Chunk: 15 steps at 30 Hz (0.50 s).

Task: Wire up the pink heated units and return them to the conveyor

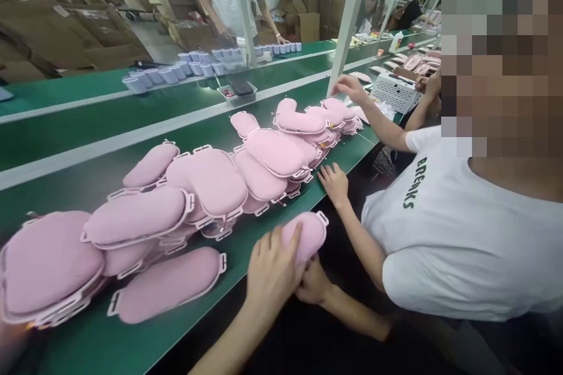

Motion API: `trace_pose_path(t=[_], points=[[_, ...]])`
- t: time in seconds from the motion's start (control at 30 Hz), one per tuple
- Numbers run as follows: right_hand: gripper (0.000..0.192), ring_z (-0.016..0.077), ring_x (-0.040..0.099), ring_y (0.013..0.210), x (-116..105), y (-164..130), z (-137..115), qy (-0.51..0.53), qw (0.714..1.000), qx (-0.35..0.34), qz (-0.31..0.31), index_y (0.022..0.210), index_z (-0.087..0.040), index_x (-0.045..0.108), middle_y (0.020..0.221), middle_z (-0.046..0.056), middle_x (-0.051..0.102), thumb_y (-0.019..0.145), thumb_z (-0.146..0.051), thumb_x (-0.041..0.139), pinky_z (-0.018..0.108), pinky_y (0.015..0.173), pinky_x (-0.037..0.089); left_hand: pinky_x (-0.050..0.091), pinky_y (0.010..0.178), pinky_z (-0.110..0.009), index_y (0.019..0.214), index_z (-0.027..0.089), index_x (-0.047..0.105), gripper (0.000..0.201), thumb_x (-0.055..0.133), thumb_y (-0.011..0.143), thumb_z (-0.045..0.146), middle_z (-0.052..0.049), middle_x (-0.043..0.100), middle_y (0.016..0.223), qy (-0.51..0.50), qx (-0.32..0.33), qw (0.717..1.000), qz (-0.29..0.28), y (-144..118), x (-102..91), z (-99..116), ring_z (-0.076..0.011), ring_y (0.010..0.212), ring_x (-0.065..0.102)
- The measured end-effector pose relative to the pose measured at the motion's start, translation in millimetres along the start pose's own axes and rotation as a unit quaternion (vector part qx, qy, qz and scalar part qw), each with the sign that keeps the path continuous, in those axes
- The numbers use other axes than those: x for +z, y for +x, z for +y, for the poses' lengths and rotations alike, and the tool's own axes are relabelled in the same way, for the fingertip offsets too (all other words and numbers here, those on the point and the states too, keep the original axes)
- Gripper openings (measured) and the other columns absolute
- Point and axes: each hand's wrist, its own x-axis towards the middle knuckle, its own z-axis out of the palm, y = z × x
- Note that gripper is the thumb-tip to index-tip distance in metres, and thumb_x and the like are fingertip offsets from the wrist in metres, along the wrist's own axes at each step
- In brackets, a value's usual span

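My left hand (270,269) lies over a pink eye mask (308,234), fingers curled across its padded top, at the near edge of the green tabletop (88,345). My right hand (313,284) sits just under and behind the same mask, closed against its underside; how its fingers grip is hidden by the left hand. The mask juts over the tabletop's edge, its white plastic tab pointing away from me.

A long heap of pink masks (206,181) runs along the tabletop to the left and ahead, overlapping one another, and one single mask (169,284) lies flat just left of my left hand.

A co-worker in a white T-shirt (444,234) sits close on my right; black letters down the sleeve read "BREAKS". That person's hand (334,183) rests spread on the tabletop's edge beside the heap. Beyond, a row of small pale cups (176,73) stands on a second green belt.
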Motion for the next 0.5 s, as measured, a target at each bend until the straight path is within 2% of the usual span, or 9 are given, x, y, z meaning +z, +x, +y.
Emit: trace_pose_path(t=[0.03,0.07,0.13,0.23,0.3,0.37,0.4,0.43,0.5], points=[[0.023,0.0196,0.068,0.105,-10,-26,13,0.005,1.0,0.017,0.02,0.12,-0.028,0.071,0.116,0.002,0.073,0.104,-0.033,0.055,0.04,0.092,0.058,0.055,0.1,-0.049,0.159,0.03,0.05,0.083,0.086,0.085,0.04,-0.019,0.061,0.141,0.002,-0.021,1.0,-0.009,28,10.2,17,-0.0367,0.115,0.064],[0.023,0.0202,0.067,0.101,-18,-50,24,0.007,0.999,0.033,0.033,0.115,-0.037,0.072,0.112,-0.002,0.072,0.101,-0.029,0.056,0.038,0.086,0.058,0.054,0.1,-0.051,0.159,0.027,0.051,0.085,0.087,0.084,0.041,-0.021,0.06,0.139,0.002,-0.042,0.999,-0.015,53,19.8,30,-0.0375,0.115,0.063],[0.036,0.021,0.065,0.095,-28,-86,36,0.016,0.997,0.064,0.051,0.114,-0.049,0.072,0.107,-0.007,0.072,0.094,-0.023,0.057,0.035,0.078,0.056,0.052,0.1,-0.052,0.16,0.023,0.049,0.088,0.088,0.083,0.045,-0.023,0.06,0.135,-0.004,-0.069,0.998,-0.015,90,36.2,46,-0.0383,0.114,0.062],[0.047,0.0189,0.063,0.089,-31,-99,46,-0.03,0.992,0.087,0.088,0.122,-0.05,0.07,0.1,-0.006,0.072,0.093,-0.017,0.054,0.033,0.081,0.053,0.052,0.098,-0.053,0.163,0.021,0.044,0.094,0.087,0.084,0.051,-0.024,0.058,0.133,-0.022,-0.085,0.996,-0.01,114,51.1,60,-0.0391,0.114,0.06],[0.042,0.0183,0.064,0.088,-37,-80,59,-0.109,0.986,0.081,0.096,0.124,-0.042,0.071,0.1,-0.003,0.073,0.099,-0.017,0.049,0.033,0.085,0.054,0.052,0.098,-0.056,0.164,0.019,0.042,0.096,0.086,0.085,0.051,-0.027,0.054,0.138,-0.034,-0.094,0.995,-0.001,117,55.6,67,-0.0421,0.12,0.057],[0.03,0.0186,0.066,0.096,-52,-41,84,-0.173,0.98,0.069,0.07,0.127,-0.03,0.071,0.11,0.003,0.074,0.105,-0.024,0.051,0.038,0.094,0.057,0.051,0.1,-0.06,0.163,0.017,0.042,0.097,0.088,0.083,0.049,-0.029,0.05,0.147,-0.045,-0.093,0.995,0.011,119,57.3,74,-0.0453,0.128,0.053],[0.028,0.0202,0.067,0.104,-63,-14,101,-0.187,0.979,0.063,0.051,0.13,-0.024,0.069,0.119,0.006,0.072,0.106,-0.03,0.058,0.043,0.098,0.059,0.05,0.103,-0.061,0.162,0.016,0.043,0.099,0.09,0.08,0.047,-0.029,0.048,0.15,-0.05,-0.082,0.995,0.017,120,57.2,76,-0.046,0.132,0.051],[0.036,0.0216,0.068,0.111,-75,16,120,-0.206,0.976,0.059,0.034,0.132,-0.018,0.067,0.128,0.009,0.069,0.104,-0.041,0.066,0.047,0.102,0.059,0.05,0.106,-0.061,0.162,0.016,0.044,0.101,0.091,0.078,0.046,-0.028,0.048,0.153,-0.055,-0.062,0.996,0.023,121,56.4,76,-0.0455,0.135,0.05],[0.042,0.0245,0.068,0.119,-93,80,158,-0.253,0.966,0.054,0.002,0.137,-0.019,0.064,0.137,0.01,0.066,0.103,-0.044,0.069,0.048,0.102,0.061,0.05,0.111,-0.056,0.161,0.02,0.045,0.1,0.091,0.075,0.045,-0.023,0.05,0.154,-0.067,-0.003,0.997,0.034,115,52.2,67,-0.0412,0.138,0.05]])
